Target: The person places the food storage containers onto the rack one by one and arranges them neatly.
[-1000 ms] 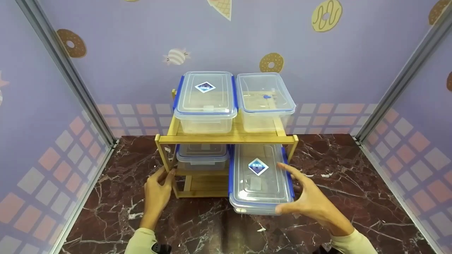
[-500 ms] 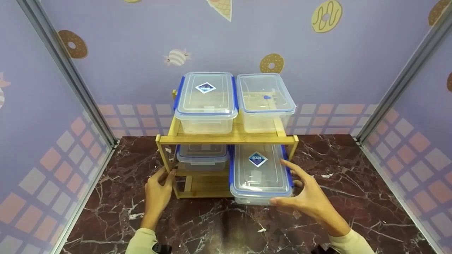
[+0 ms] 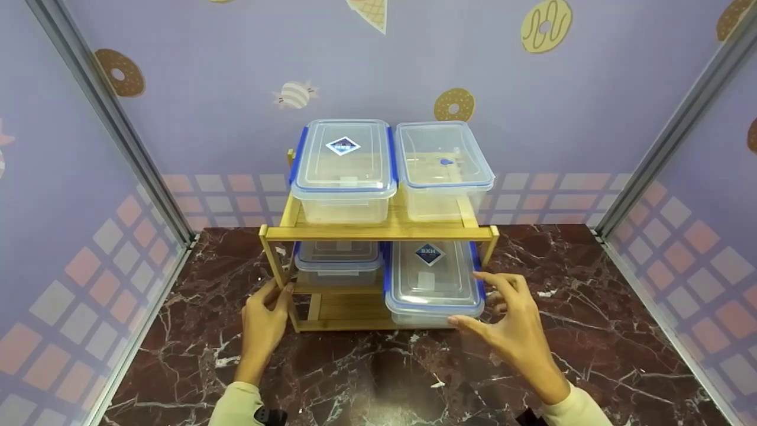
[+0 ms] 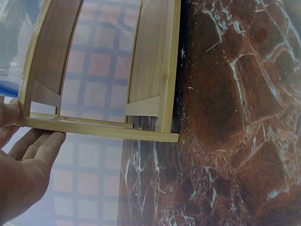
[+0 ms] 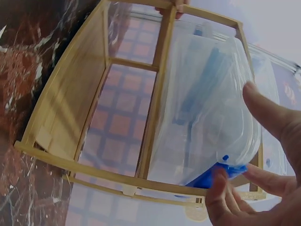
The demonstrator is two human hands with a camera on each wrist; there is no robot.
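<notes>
A clear plastic food container (image 3: 437, 296) with a blue-edged lid and a diamond label lies on the middle shelf of a wooden rack (image 3: 378, 233), its front end jutting out. My right hand (image 3: 513, 328) holds its front right corner, thumb at the front face and fingers along the right side. The right wrist view shows fingertips at the container's blue latch (image 5: 214, 176). At the rack's left front post, my left hand (image 3: 265, 322) grips the wood between thumb and fingers. In the left wrist view that hand (image 4: 30, 165) is partly cut off by the frame edge.
Another lidded container (image 3: 338, 266) sits left on the middle shelf. Two deeper lidded containers, the left one (image 3: 346, 171) with a label and the right one (image 3: 443, 171), stand on top. The bottom shelf (image 3: 349, 310) is bare at left. Patterned walls enclose the dark marble table (image 3: 378, 378).
The right-hand container on the middle shelf has slid further back into the rack. My right hand has moved along with it; the left hand has stayed on the post.
</notes>
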